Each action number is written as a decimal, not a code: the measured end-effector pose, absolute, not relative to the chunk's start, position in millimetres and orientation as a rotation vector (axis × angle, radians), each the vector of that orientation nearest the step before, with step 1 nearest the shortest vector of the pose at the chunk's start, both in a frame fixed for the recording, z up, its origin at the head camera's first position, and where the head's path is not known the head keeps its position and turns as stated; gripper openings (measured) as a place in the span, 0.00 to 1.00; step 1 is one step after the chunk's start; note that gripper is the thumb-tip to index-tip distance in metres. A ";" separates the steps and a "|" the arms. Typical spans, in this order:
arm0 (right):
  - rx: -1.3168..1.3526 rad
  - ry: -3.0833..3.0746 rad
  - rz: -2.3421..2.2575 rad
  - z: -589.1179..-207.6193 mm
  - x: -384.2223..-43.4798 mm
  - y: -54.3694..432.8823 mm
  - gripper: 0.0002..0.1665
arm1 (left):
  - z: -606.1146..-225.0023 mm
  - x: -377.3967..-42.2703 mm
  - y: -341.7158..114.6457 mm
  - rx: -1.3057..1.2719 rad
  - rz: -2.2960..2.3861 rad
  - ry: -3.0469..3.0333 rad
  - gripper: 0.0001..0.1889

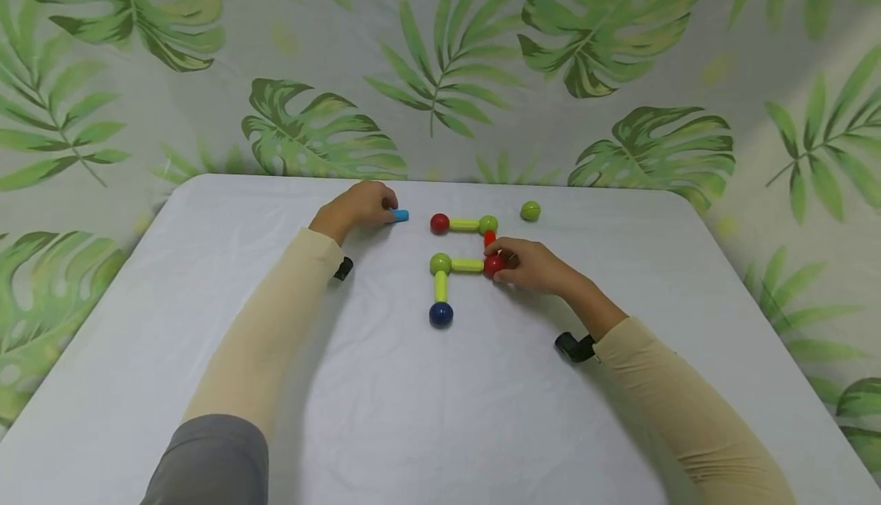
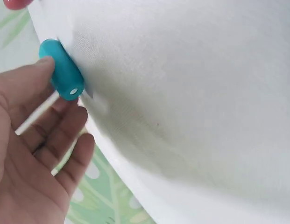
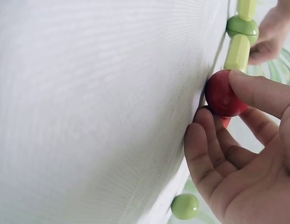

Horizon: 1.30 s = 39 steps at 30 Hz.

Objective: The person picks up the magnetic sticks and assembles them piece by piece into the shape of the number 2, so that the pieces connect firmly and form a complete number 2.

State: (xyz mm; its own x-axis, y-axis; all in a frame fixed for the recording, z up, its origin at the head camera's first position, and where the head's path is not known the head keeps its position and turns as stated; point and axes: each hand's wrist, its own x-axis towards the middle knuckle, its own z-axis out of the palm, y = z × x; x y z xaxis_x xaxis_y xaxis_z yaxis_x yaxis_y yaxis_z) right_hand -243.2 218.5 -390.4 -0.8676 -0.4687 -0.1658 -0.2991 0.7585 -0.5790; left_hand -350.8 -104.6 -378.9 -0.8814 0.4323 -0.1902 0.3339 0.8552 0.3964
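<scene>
My left hand (image 1: pixel 358 206) pinches a short blue toy rod (image 2: pixel 67 72) with a small hole in its end, close over the white tabletop. My right hand (image 1: pixel 533 264) grips a red ball (image 3: pixel 224 93) between thumb and fingers. That ball belongs to a zigzag chain of rods and balls lying on the table. From it a yellow-green rod (image 1: pixel 467 265) leads to a green ball (image 1: pixel 440 263), then another yellow-green rod (image 1: pixel 440 288) to a dark blue ball (image 1: pixel 441 314). A red rod (image 1: pixel 489 238), partly behind my fingers, links it to a farther green ball (image 1: pixel 488 223).
The chain's far end is a yellow-green rod (image 1: pixel 464 225) with a second red ball (image 1: pixel 440 223), to the right of the blue rod. A loose green ball (image 1: pixel 530 210) lies near the table's back edge. Behind the white table (image 1: pixel 440 421) hangs a leaf-patterned cloth (image 1: pixel 447 138).
</scene>
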 end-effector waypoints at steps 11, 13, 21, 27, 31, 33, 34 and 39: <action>-0.597 2.635 -0.809 -390.1 -242.0 216.0 0.24 | -371.1 -340.4 -104.4 0.698 0.449 2.593 0.22; -0.591 2.639 -0.800 -389.5 -242.4 215.7 0.23 | -369.4 -338.7 -104.3 0.687 0.444 2.552 0.23; -0.595 2.632 -0.795 -389.3 -242.9 215.6 0.24 | -367.4 -334.0 -102.9 0.632 0.534 2.407 0.21; -0.588 2.635 -0.792 -387.8 -241.2 215.9 0.24 | -362.0 -327.5 -106.6 0.711 0.771 2.310 0.22; -0.592 2.639 -0.782 -387.8 -241.4 215.3 0.24 | -351.0 -311.4 -103.8 0.821 0.932 2.244 0.23; -0.595 2.641 -0.775 -387.9 -241.8 215.4 0.23 | -345.0 -300.4 -97.6 0.887 0.975 2.197 0.23; -0.593 2.642 -0.773 -388.0 -242.2 215.3 0.23 | -342.3 -294.8 -93.5 0.928 0.983 2.174 0.23; -0.581 2.643 -0.773 -388.4 -243.3 216.4 0.23 | -335.2 -273.8 -69.6 1.075 0.952 2.069 0.23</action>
State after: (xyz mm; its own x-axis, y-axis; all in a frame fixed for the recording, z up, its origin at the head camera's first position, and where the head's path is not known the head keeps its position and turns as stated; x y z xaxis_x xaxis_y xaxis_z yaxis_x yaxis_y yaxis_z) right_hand -243.3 216.4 -388.4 -0.8640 -0.4658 -0.1912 -0.2894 0.7701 -0.5685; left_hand -273.8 -69.6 -335.2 -0.4820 0.8560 -0.1869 0.4150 0.4108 0.8118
